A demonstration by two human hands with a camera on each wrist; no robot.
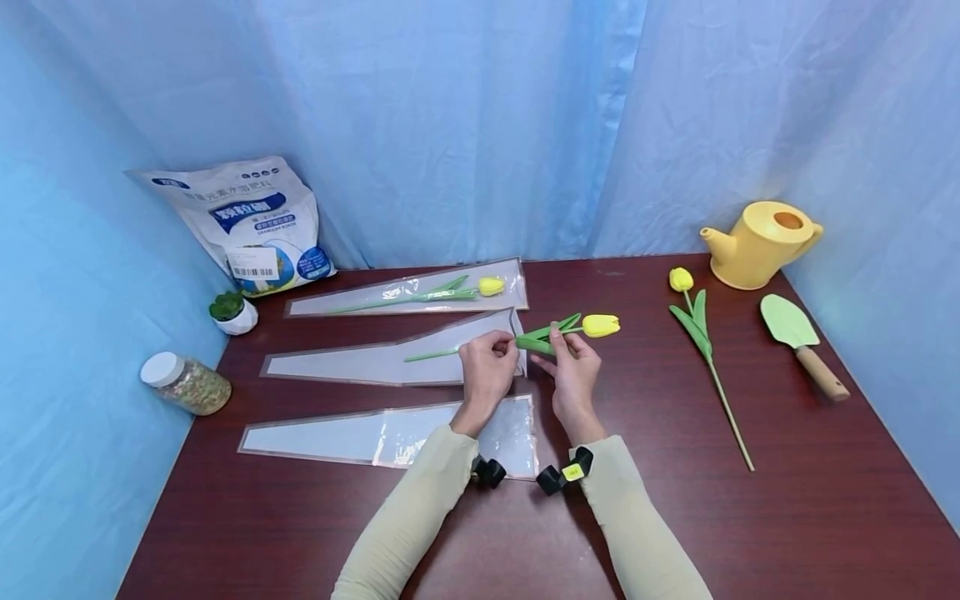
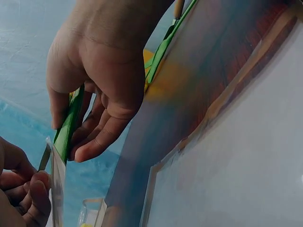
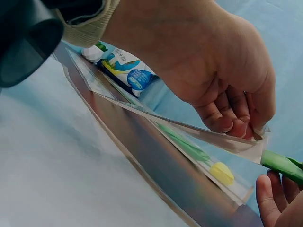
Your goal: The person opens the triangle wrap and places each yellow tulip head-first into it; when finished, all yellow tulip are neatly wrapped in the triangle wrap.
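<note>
A yellow tulip (image 1: 601, 326) with green leaves lies partly inside the middle clear flower sleeve (image 1: 337, 363), its stem showing through the film. My right hand (image 1: 576, 379) pinches the tulip near its leaves, just outside the sleeve's wide mouth. With thumb and fingers, my left hand (image 1: 489, 371) pinches the sleeve's edge at that mouth. In the right wrist view, the left hand (image 3: 227, 90) grips the raised film, and the green leaf (image 3: 280, 165) enters the opening. The left wrist view shows the right hand (image 2: 102, 75) around the leaves; the bloom is mostly hidden there.
Behind lies a sleeve (image 1: 311, 307) holding another yellow tulip (image 1: 491, 287); a flat sleeve (image 1: 315, 439) lies in front. Rightward are a loose tulip (image 1: 701, 329), a yellow watering can (image 1: 757, 246) and a trowel (image 1: 787, 322). Leftward stand a bag (image 1: 251, 221), a potted plant (image 1: 238, 317) and a jar (image 1: 197, 388).
</note>
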